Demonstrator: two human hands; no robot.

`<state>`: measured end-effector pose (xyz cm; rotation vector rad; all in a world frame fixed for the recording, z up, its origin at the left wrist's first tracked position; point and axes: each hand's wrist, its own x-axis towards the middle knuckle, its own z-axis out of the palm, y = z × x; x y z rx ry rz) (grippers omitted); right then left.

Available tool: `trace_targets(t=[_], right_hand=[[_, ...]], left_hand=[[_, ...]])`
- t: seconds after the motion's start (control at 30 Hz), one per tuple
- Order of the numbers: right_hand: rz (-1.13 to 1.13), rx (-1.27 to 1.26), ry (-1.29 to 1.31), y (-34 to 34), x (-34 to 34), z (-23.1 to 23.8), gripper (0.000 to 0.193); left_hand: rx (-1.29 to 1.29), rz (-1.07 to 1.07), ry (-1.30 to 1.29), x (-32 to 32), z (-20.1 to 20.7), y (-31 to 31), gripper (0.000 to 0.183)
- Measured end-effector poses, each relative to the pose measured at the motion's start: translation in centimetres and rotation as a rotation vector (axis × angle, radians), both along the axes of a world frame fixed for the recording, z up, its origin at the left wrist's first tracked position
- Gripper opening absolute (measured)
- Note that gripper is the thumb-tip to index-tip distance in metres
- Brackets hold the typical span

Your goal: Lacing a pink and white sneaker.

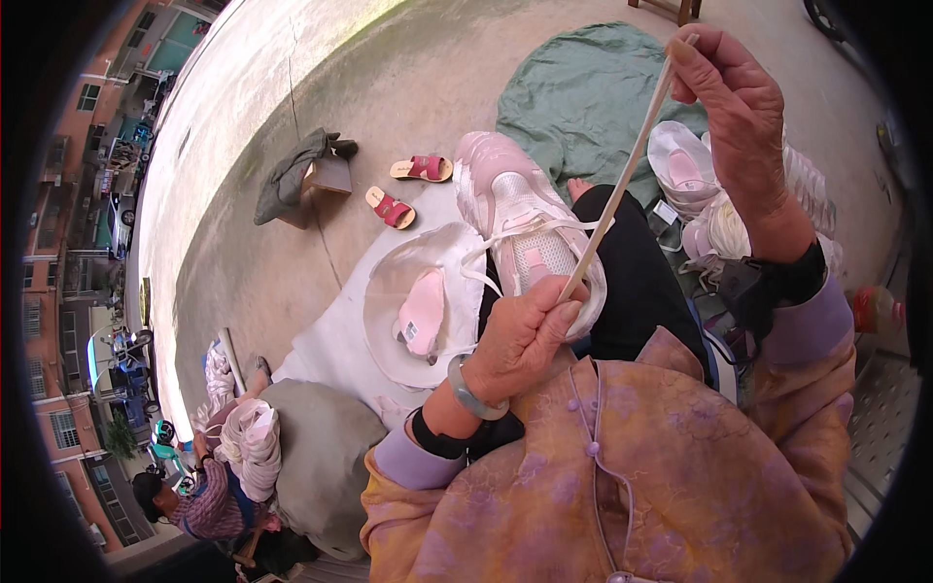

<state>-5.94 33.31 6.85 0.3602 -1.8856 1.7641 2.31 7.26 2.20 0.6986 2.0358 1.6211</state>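
A pale pink and white sneaker (pixel 530 238) rests across my lap, its white lace partly threaded and one loose loop hanging to the left. Between my hands a flat white shoelace (pixel 627 180) is stretched taut on a slant. My left hand (pixel 530 335), with a bangle at the wrist, pinches its lower end beside the sneaker. Up at the right, my right hand (pixel 729 97) grips the upper end between thumb and fingers. Left of the sneaker, a pink insole (pixel 424 311) lies in a white round container (pixel 374 267).
More pale sneakers (pixel 680 165) are piled at my right, near a green cloth (pixel 583 78). Red slippers (pixel 423 168) and a stool with a dark garment (pixel 306 175) stand on the concrete. At lower left another person (pixel 209 496) sits by bundled shoes (pixel 251 437).
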Motion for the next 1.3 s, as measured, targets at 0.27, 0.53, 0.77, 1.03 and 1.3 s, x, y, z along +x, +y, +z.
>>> trace_targets(t=[0.27, 0.53, 0.77, 1.03, 1.3], right_hand=[[-0.47, 0.06, -0.247, 13.8, -4.8, -4.4, 0.021], [-0.312, -0.477, -0.494, 9.2, -4.5, -8.1, 0.014], [0.358, -0.332, -0.739, 0.0, 0.3, -7.8, 0.009], [0.185, -1.038, -0.671, 13.2, -6.1, -4.8, 0.008], [-0.201, -0.362, -0.639, 14.2, -4.3, -2.9, 0.013]], left_hand=[[-0.032, -0.164, 0.147, 0.3, -0.5, -1.5, 0.012], [-0.11, -0.361, 0.194, 0.2, -1.1, 0.3, 0.029], [-0.052, -0.323, 0.147, 0.5, -3.2, -0.2, 0.027], [-0.039, -0.192, 0.123, 0.3, -3.5, -1.6, 0.02], [-0.079, 0.063, 0.411, -1.3, -4.2, -1.2, 0.018]])
